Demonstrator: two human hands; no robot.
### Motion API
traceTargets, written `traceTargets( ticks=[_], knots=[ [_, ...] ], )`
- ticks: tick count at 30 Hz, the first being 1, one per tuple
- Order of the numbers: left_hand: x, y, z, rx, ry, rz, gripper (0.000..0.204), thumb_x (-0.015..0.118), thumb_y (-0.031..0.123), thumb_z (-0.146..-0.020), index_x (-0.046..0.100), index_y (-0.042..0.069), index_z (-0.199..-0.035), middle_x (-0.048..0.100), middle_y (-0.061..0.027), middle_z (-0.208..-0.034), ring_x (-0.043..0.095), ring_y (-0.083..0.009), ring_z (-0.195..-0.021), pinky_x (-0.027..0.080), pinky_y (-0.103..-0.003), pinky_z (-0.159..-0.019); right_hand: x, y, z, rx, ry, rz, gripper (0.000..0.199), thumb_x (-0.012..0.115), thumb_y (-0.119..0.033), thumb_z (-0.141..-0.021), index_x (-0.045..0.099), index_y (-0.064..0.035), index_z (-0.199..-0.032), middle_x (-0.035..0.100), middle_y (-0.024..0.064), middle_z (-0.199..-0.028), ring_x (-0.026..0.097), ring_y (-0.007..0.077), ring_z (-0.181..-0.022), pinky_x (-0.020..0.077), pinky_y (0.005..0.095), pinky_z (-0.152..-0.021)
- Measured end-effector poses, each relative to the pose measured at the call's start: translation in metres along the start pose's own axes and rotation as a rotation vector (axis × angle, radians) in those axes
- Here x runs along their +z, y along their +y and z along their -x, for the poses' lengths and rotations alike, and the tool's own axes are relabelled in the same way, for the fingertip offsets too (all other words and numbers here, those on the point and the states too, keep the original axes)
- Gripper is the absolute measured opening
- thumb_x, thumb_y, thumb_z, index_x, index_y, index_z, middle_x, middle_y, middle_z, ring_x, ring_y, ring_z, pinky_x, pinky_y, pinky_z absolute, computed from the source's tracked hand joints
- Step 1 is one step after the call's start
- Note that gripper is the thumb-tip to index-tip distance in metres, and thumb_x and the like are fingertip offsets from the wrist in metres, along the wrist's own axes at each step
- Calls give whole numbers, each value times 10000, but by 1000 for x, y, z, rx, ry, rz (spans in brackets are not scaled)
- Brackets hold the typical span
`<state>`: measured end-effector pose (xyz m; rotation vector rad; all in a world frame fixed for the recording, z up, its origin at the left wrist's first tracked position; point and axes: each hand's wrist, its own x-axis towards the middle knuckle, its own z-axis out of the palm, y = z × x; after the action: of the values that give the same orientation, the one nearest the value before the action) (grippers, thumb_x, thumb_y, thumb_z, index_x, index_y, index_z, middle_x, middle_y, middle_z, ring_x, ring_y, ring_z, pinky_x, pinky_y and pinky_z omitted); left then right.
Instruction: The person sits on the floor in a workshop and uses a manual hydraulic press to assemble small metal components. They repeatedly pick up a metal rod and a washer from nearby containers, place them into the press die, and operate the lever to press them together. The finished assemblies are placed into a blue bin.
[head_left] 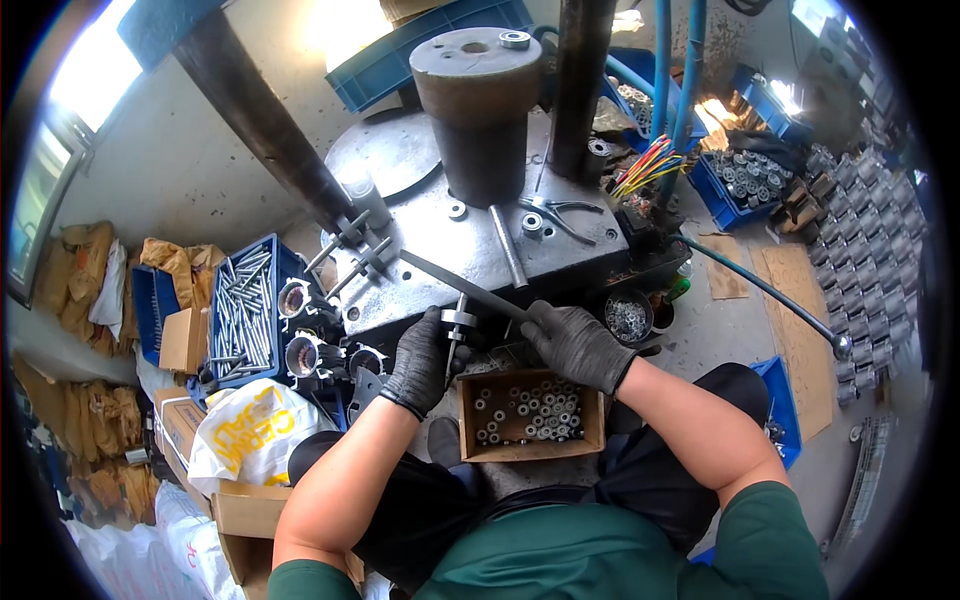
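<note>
My left hand, in a dark grey work glove, is closed round a thin metal shaft with a round collar; the shaft stands nearly upright in front of the press bed. My right hand, gloved alike, grips a long flat grey file by its near end. The file slants up and left, its far end over the steel press bed and its middle just above the shaft's top. Whether file and shaft touch, I cannot tell. Below both hands, a cardboard box holds many small bearings.
On the bed are a thick steel cylinder, pliers, a metal rod and two collared shafts. A blue crate of shafts and several motor housings lie left. Stacked metal parts line the right.
</note>
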<state>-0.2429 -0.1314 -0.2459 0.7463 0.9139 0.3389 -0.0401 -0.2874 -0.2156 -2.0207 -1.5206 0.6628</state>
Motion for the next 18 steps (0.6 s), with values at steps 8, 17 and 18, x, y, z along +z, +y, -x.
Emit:
traceTargets(
  ticks=[8,17,18],
  knots=[
    [18,19,44,95,-241,-46,461,702,137,-974,594,78,-1418,704,-94,-1074,682,-152,-816,558,-268,-670,-87,58,95,-100,-87,252,215,682,-240,-966,645,-28,-971,687,255,-842,695,464,-862,550,555,-769],
    [23,36,27,135,-257,222,744,658,53,-994,377,260,-1651,698,-156,-1066,674,-181,-755,563,-283,-618,-189,216,174,514,-286,803,269,599,-206,-931,789,-33,-1010,764,251,-963,749,428,-947,590,517,-897],
    [23,38,26,142,-273,250,739,656,61,-996,379,265,-1649,696,-140,-1066,674,-176,-759,571,-292,-629,-191,221,164,601,-372,887,284,590,-173,-917,807,-38,-1041,775,244,-1024,755,413,-993,592,499,-922]
  ],
)
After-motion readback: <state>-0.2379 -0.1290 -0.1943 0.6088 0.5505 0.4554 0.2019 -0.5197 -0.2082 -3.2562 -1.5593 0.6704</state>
